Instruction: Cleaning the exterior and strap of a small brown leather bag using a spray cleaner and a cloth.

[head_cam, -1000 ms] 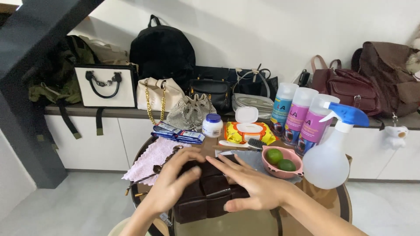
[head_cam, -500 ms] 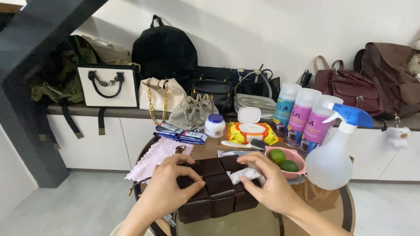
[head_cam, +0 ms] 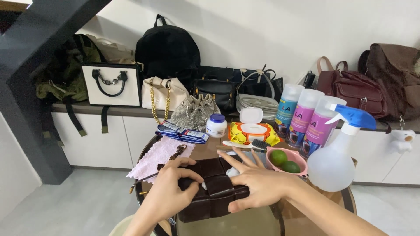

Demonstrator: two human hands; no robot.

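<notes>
A dark brown padded bag (head_cam: 217,196) lies on the round table (head_cam: 348,202) in front of me. My left hand (head_cam: 169,193) grips the bag's left side, fingers curled over its top edge. My right hand (head_cam: 255,181) lies flat on the bag's right side with fingers spread, pressing a white wipe (head_cam: 233,171) against it. Only a small piece of the wipe shows under the fingers.
Behind the bag are a pink cloth (head_cam: 158,154), blue sachets (head_cam: 181,132), a white jar (head_cam: 216,126), a yellow wipes pack (head_cam: 251,131), a brush (head_cam: 247,144), a pink bowl of limes (head_cam: 286,160), three bottles (head_cam: 302,118) and a spray bottle (head_cam: 334,161). Several handbags line the shelf (head_cam: 109,111).
My right hand picked the white wipe up beside the bag, then flattened onto the bag and slid left with it. My left hand moved from the top to gripping the left side.
</notes>
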